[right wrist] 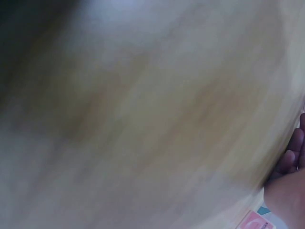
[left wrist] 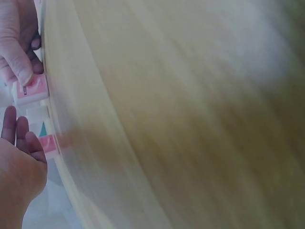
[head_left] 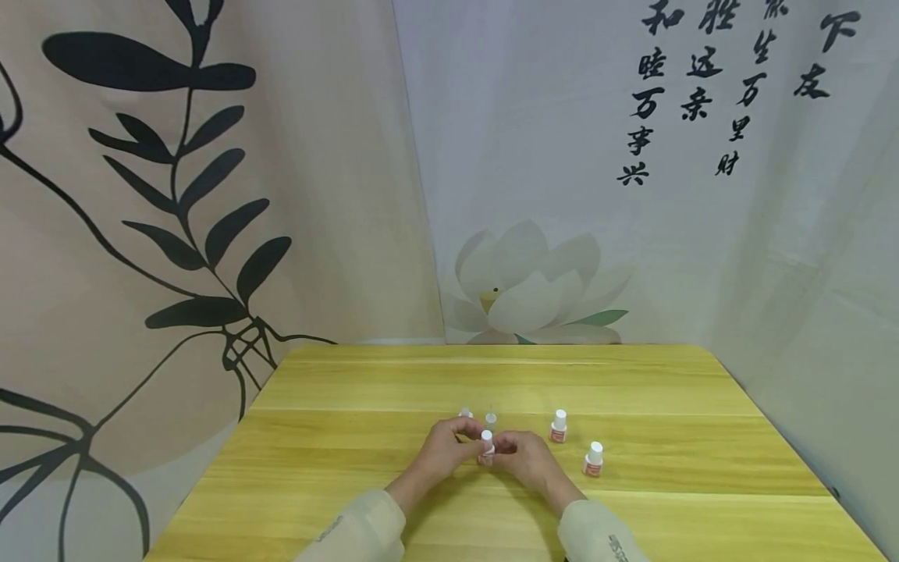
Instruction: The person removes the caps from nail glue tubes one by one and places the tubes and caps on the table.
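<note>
In the head view, a small white-capped bottle [head_left: 487, 439] with a pink-and-white label stands upright between the two hands. The left hand [head_left: 437, 454] has its thumb and index finger at the bottle's left side, near the cap. From the right side, the right hand [head_left: 530, 464] grips the same bottle. The left wrist view shows the right hand's thumb [left wrist: 19, 64] pressed on the pink label of the bottle [left wrist: 32, 90]. There, the left hand's [left wrist: 19, 169] other fingers stick up below it. Whether the bottle's base touches the table is hidden.
Two similar bottles stand to the right, one farther back [head_left: 559, 427] and one nearer [head_left: 594, 460]. Behind the hands are a partly hidden white-topped item [head_left: 465, 412] and a whitish piece with a thin tip [head_left: 491, 421]. Everything is on a wooden table [head_left: 337, 437] before printed curtains [head_left: 351, 195].
</note>
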`<action>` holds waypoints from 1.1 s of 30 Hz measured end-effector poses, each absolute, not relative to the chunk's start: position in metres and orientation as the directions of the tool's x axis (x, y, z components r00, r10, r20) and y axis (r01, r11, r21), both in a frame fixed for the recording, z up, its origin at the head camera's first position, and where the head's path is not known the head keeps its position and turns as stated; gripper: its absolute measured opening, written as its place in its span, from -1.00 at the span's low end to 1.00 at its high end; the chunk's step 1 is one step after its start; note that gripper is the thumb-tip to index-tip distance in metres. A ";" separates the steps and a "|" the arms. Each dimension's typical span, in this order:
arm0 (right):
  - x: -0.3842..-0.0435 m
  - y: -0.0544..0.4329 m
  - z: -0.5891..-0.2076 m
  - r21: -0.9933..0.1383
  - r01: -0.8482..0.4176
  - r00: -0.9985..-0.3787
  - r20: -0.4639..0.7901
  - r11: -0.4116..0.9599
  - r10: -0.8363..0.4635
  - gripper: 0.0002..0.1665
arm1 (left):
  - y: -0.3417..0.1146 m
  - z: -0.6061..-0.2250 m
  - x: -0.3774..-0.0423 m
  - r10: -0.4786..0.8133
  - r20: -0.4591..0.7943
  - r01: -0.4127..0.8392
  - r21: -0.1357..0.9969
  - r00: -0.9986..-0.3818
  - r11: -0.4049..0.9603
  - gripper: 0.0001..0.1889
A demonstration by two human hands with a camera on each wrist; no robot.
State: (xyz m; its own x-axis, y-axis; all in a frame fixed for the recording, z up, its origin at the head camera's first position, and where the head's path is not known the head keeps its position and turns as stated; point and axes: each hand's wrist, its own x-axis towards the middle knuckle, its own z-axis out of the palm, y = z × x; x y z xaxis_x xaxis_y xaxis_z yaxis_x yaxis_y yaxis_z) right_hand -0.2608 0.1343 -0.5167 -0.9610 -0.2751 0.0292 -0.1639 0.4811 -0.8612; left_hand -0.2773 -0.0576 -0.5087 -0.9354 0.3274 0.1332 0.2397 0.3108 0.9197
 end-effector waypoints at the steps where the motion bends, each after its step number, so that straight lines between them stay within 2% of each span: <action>1: -0.261 0.134 -0.517 -0.861 -0.164 -0.961 0.029 0.482 -0.275 -0.70 | -0.058 -0.508 -0.277 0.329 0.140 0.246 0.919 -0.934 0.307 -0.85; 20: -0.262 0.134 -0.517 -0.860 -0.172 -0.958 0.032 0.480 -0.286 -0.68 | -0.058 -0.505 -0.276 0.327 0.086 0.192 0.932 -0.941 0.307 -0.82; 33: -0.263 0.135 -0.519 -0.857 -0.171 -0.960 0.034 0.486 -0.278 -0.69 | -0.058 -0.506 -0.277 0.335 0.101 0.210 0.928 -0.937 0.307 -0.84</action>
